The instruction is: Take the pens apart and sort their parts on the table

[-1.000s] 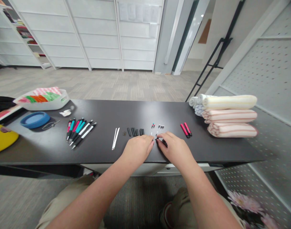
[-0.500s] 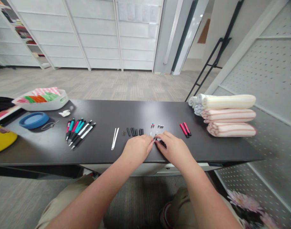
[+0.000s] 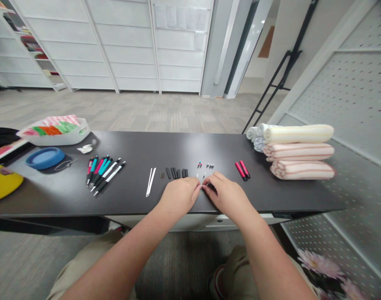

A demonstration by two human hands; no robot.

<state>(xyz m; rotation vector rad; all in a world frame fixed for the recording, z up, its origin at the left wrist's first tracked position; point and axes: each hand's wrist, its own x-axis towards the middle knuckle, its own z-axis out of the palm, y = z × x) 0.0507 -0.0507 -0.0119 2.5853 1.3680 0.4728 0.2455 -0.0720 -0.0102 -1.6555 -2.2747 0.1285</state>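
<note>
Both hands rest on the black table near its front edge, fingertips almost meeting. My right hand is closed around a black pen part that shows between thumb and fingers. My left hand is pinched at the fingertips against the same spot; what it holds is too small to make out. Just beyond the fingers lie small pen tips and springs, several black pen sleeves, two white refills and two red pen barrels.
Assembled pens lie in a row at the left, with a blue lid, a yellow plate and a white tray of coloured items beyond. Rolled towels are stacked at the right. Flowers show at the lower right.
The two hands have drawn closer, fingertips now nearly touching. The black part in my right hand has shifted slightly left toward my left hand.
</note>
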